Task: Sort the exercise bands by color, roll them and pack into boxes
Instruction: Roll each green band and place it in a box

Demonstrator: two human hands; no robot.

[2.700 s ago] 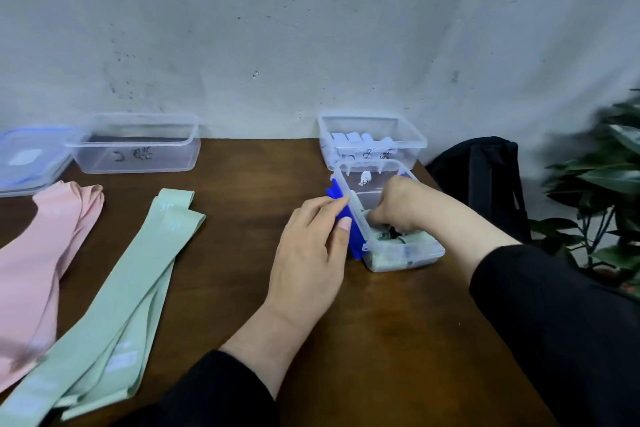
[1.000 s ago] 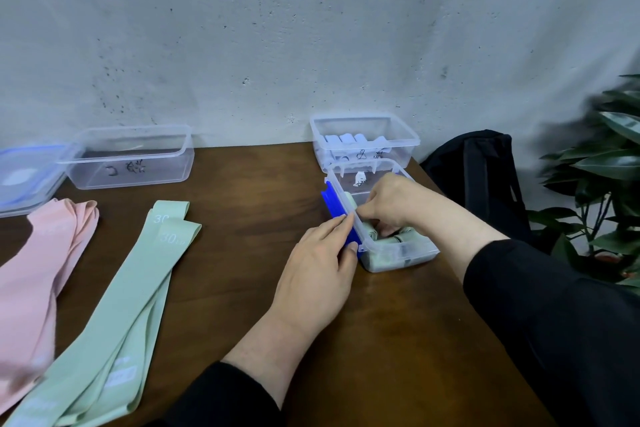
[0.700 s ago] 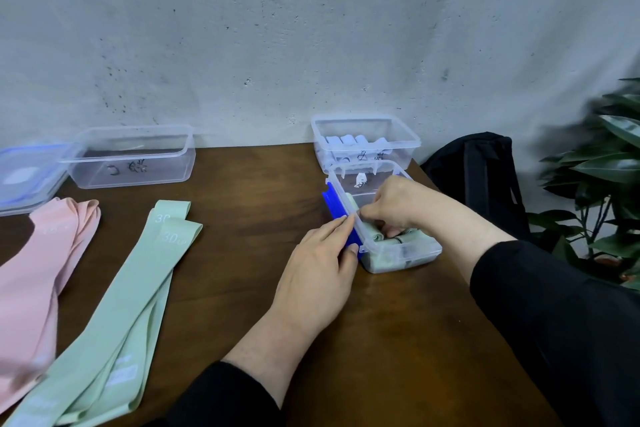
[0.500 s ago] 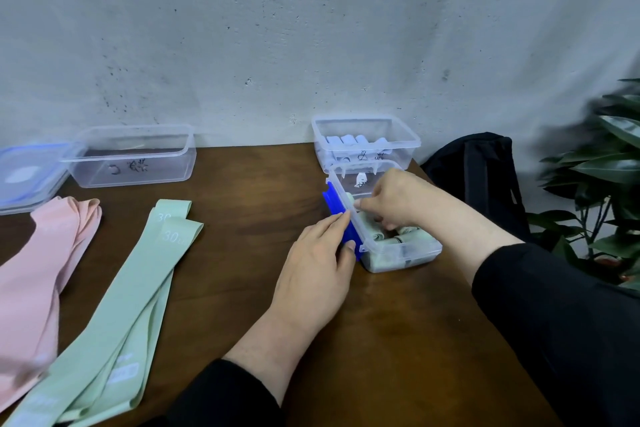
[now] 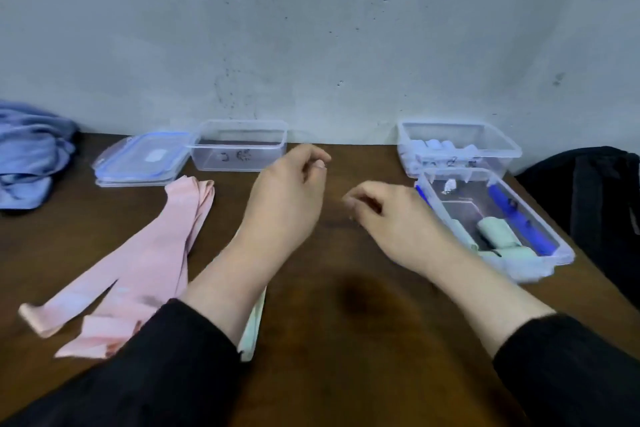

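Blue bands [image 5: 29,152] lie heaped at the far left of the brown surface [image 5: 346,340], then a blue-rimmed lid [image 5: 142,158] and an empty clear box [image 5: 240,146]. Pink bands [image 5: 145,260] stretch flat beside a pale green band [image 5: 254,326] half hidden under the left hand [image 5: 287,198], fingers loosely curled, holding nothing. The right hand [image 5: 391,222], likewise relaxed and holding nothing, hovers beside a clear box with blue clips [image 5: 498,218] containing rolled green bands [image 5: 498,236]; behind it, another box [image 5: 457,146] holds pale rolls.
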